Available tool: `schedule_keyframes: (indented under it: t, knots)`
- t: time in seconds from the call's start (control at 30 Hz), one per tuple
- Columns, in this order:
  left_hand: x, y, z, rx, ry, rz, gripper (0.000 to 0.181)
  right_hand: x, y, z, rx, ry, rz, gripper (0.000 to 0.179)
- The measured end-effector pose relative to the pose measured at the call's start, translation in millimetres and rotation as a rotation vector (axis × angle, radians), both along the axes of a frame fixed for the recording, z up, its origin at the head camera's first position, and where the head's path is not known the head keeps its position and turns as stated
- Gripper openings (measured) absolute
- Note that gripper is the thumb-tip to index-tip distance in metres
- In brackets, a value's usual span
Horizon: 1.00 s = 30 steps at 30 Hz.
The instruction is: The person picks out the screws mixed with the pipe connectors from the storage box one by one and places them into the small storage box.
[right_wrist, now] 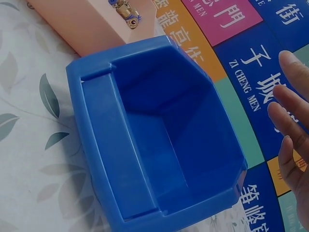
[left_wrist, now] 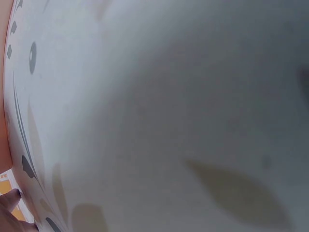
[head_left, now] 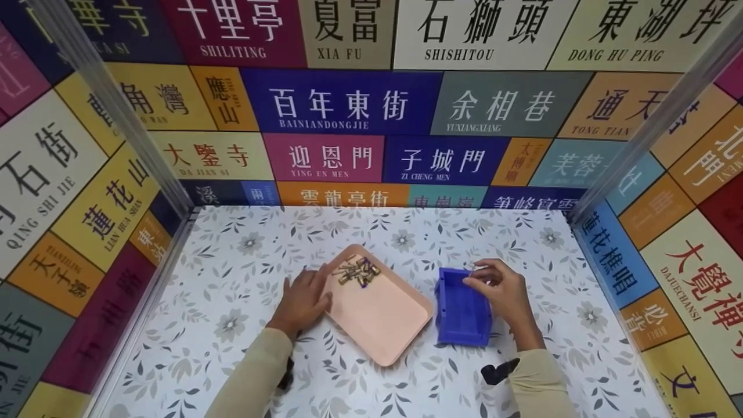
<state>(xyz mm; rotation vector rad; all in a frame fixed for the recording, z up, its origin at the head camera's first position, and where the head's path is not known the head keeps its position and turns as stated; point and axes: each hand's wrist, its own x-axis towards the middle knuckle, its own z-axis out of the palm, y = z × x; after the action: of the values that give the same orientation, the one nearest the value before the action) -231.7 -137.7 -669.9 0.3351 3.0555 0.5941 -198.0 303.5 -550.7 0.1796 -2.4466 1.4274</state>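
Observation:
A pink tray lies on the table with a pile of small brass-coloured metal pieces at its far left corner; some show blue bits. In the right wrist view, part of that brass cluster appears beyond the bin. My left hand rests against the tray's left edge, fingers extended. To the tray's right stands a blue plastic bin, with nothing seen inside it. Beside the bin's right rim, my right hand hovers with loosely bent fingers; nothing shows between them in the right wrist view.
A white leaf-and-flower patterned cloth covers the table. Printed panels with place names wall in the back and both sides. Clear upright strips stand at the corners. Dark straps sit at the wrists.

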Motion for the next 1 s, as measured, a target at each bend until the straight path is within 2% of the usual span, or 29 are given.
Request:
schedule_keyframes:
  t: [0.17, 0.3, 0.43, 0.67, 0.87, 1.0]
  knots:
    - [0.9, 1.6, 2.6, -0.007, -0.006, 0.010, 0.073, -8.9, 10, -17.0, 0.015, 0.013, -0.019, 0.035]
    - [1.1, 2.3, 3.8, -0.005, -0.019, 0.020, 0.073, -11.4, 13, -22.0, 0.014, 0.034, -0.006, 0.036]
    - [0.9, 1.1, 4.1, 0.004, -0.014, 0.009, 0.072, -11.0, 15, -23.6, 0.022, 0.048, 0.014, 0.034]
    - [1.4, -3.5, 4.0, 0.003, 0.005, -0.039, 0.072, -9.1, 15, -23.3, 0.037, 0.024, 0.013, 0.036]
    - [1.5, -1.9, 5.8, 0.002, -0.041, -0.019, 0.073, -8.8, 14, -24.0, 0.024, 0.025, 0.013, 0.036]
    - [0.9, -1.6, 5.1, -0.009, -0.041, -0.011, 0.073, -8.8, 14, -25.0, 0.034, 0.030, 0.007, 0.036]
